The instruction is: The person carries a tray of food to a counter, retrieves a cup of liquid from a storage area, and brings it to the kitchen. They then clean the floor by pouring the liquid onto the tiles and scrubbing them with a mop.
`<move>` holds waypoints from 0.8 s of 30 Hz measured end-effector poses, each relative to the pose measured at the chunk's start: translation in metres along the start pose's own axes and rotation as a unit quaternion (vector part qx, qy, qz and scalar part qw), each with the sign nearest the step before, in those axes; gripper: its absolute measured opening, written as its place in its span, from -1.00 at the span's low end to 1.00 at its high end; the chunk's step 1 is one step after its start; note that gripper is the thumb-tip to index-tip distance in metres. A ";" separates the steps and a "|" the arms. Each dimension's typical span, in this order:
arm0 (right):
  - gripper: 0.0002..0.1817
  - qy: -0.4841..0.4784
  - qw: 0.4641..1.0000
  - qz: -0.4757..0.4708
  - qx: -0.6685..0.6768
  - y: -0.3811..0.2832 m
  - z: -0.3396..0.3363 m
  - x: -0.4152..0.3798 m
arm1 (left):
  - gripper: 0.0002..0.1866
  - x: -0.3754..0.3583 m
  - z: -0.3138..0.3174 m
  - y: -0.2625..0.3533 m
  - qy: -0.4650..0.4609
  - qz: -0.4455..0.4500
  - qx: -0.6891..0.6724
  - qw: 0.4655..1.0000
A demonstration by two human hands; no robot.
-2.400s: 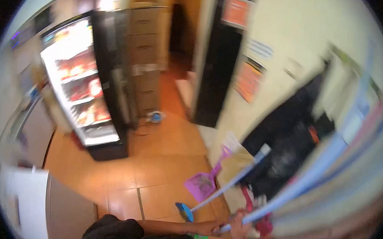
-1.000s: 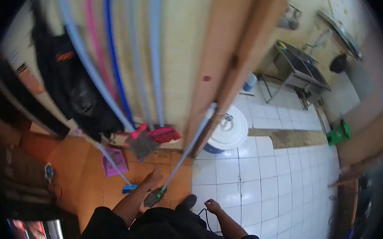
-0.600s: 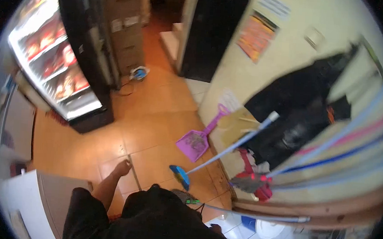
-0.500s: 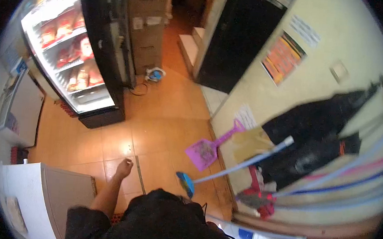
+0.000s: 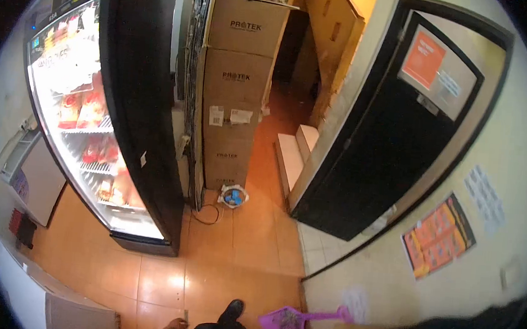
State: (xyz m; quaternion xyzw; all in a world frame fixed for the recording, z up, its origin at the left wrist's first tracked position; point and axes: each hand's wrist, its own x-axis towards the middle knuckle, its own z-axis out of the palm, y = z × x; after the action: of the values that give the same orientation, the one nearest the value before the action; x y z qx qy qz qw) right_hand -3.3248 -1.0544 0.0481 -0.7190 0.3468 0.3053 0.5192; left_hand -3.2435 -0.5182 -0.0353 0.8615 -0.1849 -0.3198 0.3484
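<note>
Only a small part of my left hand (image 5: 173,327) shows at the bottom edge, low over the orange floor tiles (image 5: 233,248). Its fingers are cut off by the frame, so I cannot tell whether it holds anything. My right hand is out of view. My dark shoe (image 5: 231,311) stands just right of the hand. A purple dustpan (image 5: 292,323) lies on the floor to the right of the shoe, its handle pointing toward the cream wall (image 5: 451,281).
A lit glass-door fridge (image 5: 95,122) stands at the left. Stacked cardboard boxes (image 5: 238,89) rise beside it, with a small blue and white object and cable (image 5: 232,196) at their foot. A black door (image 5: 394,137) is at the right, white steps (image 5: 292,151) beyond.
The view has swung up and forward. The brooms, mops and hanging black clothes have left the picture. My left hand has dropped to the bottom edge, and the dustpan now sits at the bottom.
</note>
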 end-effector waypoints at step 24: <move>-0.58 0.078 0.983 0.159 -0.040 -0.309 -0.295 0.253 | -0.81 0.593 -0.299 0.014 0.252 0.127 0.211 0.936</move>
State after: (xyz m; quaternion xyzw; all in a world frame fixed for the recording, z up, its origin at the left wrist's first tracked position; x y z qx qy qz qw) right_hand -2.9040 -1.3147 0.0923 -0.6963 0.4835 0.3406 0.4066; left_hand -2.6107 -0.7050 -0.1100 0.9370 -0.2619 0.0014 0.2311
